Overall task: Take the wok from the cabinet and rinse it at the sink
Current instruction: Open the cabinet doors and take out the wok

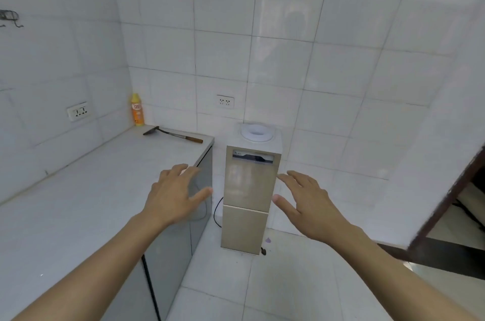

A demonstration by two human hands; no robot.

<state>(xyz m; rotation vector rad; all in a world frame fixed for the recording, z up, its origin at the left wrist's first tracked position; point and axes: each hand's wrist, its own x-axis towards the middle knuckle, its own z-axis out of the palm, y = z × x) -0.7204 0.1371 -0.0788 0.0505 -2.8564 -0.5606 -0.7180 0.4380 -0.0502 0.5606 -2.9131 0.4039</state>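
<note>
Both my hands are stretched out in front of me, palms down, fingers spread, and they hold nothing. My left hand (pixel 175 193) hovers over the right edge of a white countertop (pixel 78 202). Under that countertop are grey cabinet doors (pixel 170 255), which are closed. My right hand (pixel 305 202) hangs in the air beside a beige water dispenser (pixel 249 194). No wok and no sink are in view.
At the far end of the counter lie a metal spatula with a wooden handle (pixel 173 134) and an orange-yellow bottle (pixel 137 109) in the corner. White tiled walls carry two sockets. A dark door frame (pixel 451 205) stands at the right; the floor is white tile.
</note>
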